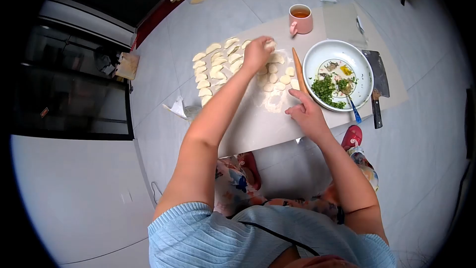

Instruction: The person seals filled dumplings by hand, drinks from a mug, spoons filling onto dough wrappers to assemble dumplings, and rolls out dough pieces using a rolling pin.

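My left hand (258, 53) reaches over the far part of the board with its fingers curled round a pale piece of dough (270, 45). Flattened dough wrappers (276, 58) lie just beside it. To its left, rows of folded dumplings (216, 61) cover the board. Small dough pieces (279, 86) rest in flour between my hands. My right hand (308, 114) hovers near the lower end of a wooden rolling pin (299, 69), with thumb and forefinger apart and nothing visible in it.
Right of the rolling pin sits a white bowl (366, 87) of chopped greens and filling, with a blue-handled spoon (355, 110). Beyond it lies a cleaver (378, 72). A pink mug (301, 20) of brown liquid stands at the back of the pale board (248, 136).
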A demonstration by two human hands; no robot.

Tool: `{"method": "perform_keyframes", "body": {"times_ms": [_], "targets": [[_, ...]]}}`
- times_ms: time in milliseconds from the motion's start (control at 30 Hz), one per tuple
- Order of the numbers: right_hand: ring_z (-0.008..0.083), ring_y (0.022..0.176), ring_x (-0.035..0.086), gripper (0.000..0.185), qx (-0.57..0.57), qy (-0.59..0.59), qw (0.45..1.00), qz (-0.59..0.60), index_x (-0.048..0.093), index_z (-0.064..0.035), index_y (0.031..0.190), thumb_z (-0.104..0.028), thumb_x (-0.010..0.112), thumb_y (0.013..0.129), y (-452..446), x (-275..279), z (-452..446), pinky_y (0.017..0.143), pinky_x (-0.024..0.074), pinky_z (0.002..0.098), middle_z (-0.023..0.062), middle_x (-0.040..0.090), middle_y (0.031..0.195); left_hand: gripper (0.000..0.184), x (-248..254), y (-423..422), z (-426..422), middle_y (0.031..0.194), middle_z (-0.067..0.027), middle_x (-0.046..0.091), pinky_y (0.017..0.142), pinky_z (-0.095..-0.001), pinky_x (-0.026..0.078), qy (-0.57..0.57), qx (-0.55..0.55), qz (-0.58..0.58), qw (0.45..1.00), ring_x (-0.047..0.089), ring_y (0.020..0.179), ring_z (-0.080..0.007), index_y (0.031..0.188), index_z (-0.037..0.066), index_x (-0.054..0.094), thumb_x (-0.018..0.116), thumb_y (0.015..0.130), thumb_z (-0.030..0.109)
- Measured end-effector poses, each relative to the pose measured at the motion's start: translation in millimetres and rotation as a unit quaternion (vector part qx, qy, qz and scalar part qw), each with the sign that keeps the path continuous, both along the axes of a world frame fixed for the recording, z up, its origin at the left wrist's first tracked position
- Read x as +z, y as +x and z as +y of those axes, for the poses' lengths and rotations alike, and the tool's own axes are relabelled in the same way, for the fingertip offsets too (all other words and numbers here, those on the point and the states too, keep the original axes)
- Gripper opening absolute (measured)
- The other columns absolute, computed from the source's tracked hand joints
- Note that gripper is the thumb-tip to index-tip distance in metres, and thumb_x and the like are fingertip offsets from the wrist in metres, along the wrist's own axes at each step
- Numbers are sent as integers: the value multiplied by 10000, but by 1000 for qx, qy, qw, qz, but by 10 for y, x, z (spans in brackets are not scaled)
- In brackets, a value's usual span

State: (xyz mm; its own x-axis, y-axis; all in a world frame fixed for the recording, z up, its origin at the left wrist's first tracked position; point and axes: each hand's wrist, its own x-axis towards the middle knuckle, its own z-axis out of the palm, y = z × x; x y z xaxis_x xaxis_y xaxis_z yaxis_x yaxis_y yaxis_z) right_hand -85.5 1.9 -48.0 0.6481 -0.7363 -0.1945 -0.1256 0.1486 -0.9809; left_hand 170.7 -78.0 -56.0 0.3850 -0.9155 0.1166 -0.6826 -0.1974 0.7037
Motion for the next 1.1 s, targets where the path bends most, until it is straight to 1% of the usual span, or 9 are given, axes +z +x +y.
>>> {"method": "perform_keyframes", "body": {"times_ms": [100, 267, 400, 467, 567, 667, 900, 933, 1100], "targets": [[180, 886, 624, 475, -21, -21, 1000, -7, 522, -8, 1299, -67, 633, 841, -69, 66, -29, 822, 509, 298, 151, 512, 1326, 321, -184, 98, -452, 1027, -137, 681, 809, -379, 514, -70, -54, -129, 988, 656, 905, -294, 1111, 70, 667, 682, 794, 111], [163, 853, 613, 415, -76, -53, 996, -20, 560, -3, 1257, -36, 615, 846, -148, -36, -113, 791, 502, 272, 127, 593, 1157, 287, -600, 115, -610, 1057, -131, 666, 860, -414, 491, 94, -91, -263, 956, 615, 995, -327, 1086, 77, 676, 650, 802, 112], [121, 809, 609, 397, -123, -58, 990, -34, 567, 3, 1245, -7, 589, 849, -261, 73, -187, 726, 497, 248, 103, 627, 1060, 227, -573, 174, -443, 1056, -143, 660, 861, -410, 490, 12, -69, -192, 979, 611, 976, -336, 1038, 76, 689, 629, 826, 130], [115, 790, 607, 393, -131, -49, 990, -31, 569, 5, 1243, -10, 584, 851, -336, 65, -238, 725, 494, 246, 99, 637, 1013, 251, -326, -52, -82, 1131, -117, 651, 886, -403, 492, 3, 37, -123, 992, 603, 1011, -320, 1086, 111, 684, 610, 853, 166], [105, 745, 602, 381, -146, -61, 987, -29, 580, 7, 1236, -21, 572, 856, -397, 98, -265, 721, 488, 241, 90, 656, 907, 303, -590, -183, 393, 1204, -128, 617, 991, -434, 423, -78, -150, -164, 972, 528, 1179, -336, 1143, 91, 657, 618, 868, 213], [105, 753, 619, 364, -143, -63, 988, -4, 587, 3, 1233, -24, 543, 872, -426, 177, -251, 719, 489, 242, 88, 669, 933, 328, -635, -435, 798, 1282, -149, 568, 1010, -432, 399, -43, -172, -262, 949, 468, 1253, -362, 1169, 74, 638, 631, 868, 204], [99, 823, 637, 344, -135, -76, 988, -16, 577, 1, 1256, -2, 524, 916, -462, 120, -267, 774, 501, 221, 73, 649, 1114, 432, -667, -333, 1570, 1361, -125, 515, 1075, -432, 352, 31, -125, -200, 971, 399, 1330, -347, 1254, 82, 591, 662, 849, 213], [122, 817, 653, 350, -161, -91, 982, -45, 598, 0, 1228, -36, 526, 887, -455, 110, -258, 750, 497, 244, 101, 677, 966, 450, -682, -295, 1674, 1378, -123, 500, 1078, -435, 349, 45, -119, -197, 972, 393, 1340, -334, 1264, 87, 584, 666, 844, 227], [121, 790, 641, 344, -173, -124, 976, -54, 610, -8, 1222, -35, 522, 891, -521, 112, -342, 747, 490, 242, 98, 680, 933, 432, -686, -245, 2082, 1307, -163, 543, 1017, -406, 411, -46, 58, -141, 987, 488, 1229, -356, 1214, 37, 599, 697, 805, 136]]}}
